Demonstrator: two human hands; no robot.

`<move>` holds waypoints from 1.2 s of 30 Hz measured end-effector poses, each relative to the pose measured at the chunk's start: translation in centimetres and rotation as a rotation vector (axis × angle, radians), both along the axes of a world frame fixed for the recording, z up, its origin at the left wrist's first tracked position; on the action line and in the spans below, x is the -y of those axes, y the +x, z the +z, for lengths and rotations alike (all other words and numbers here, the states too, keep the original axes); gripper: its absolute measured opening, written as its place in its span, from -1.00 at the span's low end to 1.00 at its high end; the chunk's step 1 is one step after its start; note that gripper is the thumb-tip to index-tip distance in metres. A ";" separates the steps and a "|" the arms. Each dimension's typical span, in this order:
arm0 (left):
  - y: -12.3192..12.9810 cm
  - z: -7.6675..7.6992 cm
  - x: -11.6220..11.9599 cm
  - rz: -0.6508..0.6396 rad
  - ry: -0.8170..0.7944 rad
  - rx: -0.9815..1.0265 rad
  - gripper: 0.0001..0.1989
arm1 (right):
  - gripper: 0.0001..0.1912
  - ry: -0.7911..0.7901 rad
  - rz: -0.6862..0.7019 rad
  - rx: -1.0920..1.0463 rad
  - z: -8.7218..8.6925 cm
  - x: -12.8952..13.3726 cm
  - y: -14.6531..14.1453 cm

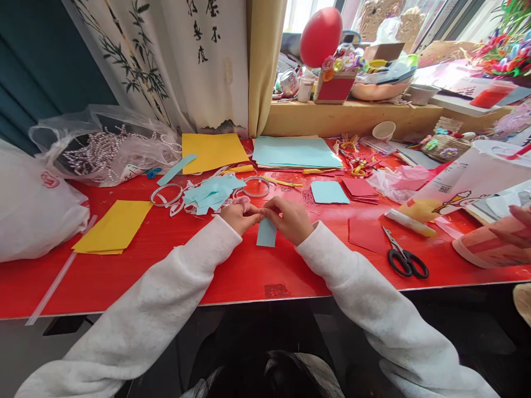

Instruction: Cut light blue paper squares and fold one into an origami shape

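Both my hands meet over the red table, pinching the upper end of a small light-blue paper strip. My left hand has its thumb and fingers closed at the strip's top edge. Opposite it, my right hand grips the same end, fingertips touching the left ones. The strip's lower part hangs free toward me. Just beyond my left hand lies a heap of light-blue paper pieces. Two roll-like rings of tape, one a tape ring, lie around that heap.
Black-handled scissors lie at right beside red paper. Yellow paper sheets are at left, near a white plastic bag. Light-blue sheets lie at the back. Another person's hand is by a pink container at far right.
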State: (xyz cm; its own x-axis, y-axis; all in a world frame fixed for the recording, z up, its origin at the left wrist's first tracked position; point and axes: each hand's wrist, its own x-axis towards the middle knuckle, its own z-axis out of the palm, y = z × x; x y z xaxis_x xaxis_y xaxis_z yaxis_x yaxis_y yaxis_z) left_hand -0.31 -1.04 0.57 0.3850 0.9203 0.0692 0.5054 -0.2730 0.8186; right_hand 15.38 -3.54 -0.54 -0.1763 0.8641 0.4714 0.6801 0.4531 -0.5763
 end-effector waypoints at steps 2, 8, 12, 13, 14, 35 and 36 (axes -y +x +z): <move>0.0 -0.1 -0.1 -0.019 -0.027 0.000 -0.75 | -0.85 0.019 -0.017 -0.003 0.0 0.0 0.0; 0.1 0.1 0.1 -0.036 -0.046 0.036 -0.74 | -0.83 -0.090 0.048 -0.157 0.4 -0.1 0.2; 0.2 0.1 0.1 -0.086 -0.065 0.056 -0.75 | -0.75 -0.153 0.078 -0.329 0.5 -0.2 0.2; 0.2 0.0 0.1 -0.112 -0.063 0.048 -0.75 | -0.73 -0.165 0.066 -0.386 0.4 -0.3 0.3; 0.2 -0.1 0.1 -0.139 -0.060 0.042 -0.75 | -0.73 -0.171 0.039 -0.443 0.4 -0.5 0.5; 0.2 -1.0 0.2 -0.076 0.663 -0.195 -0.66 | -0.50 -0.646 0.147 -0.925 1.5 -0.8 1.3; 0.2 -0.8 0.2 -0.064 0.613 -0.183 -0.66 | -0.50 -0.615 0.142 -0.908 1.4 -0.9 1.4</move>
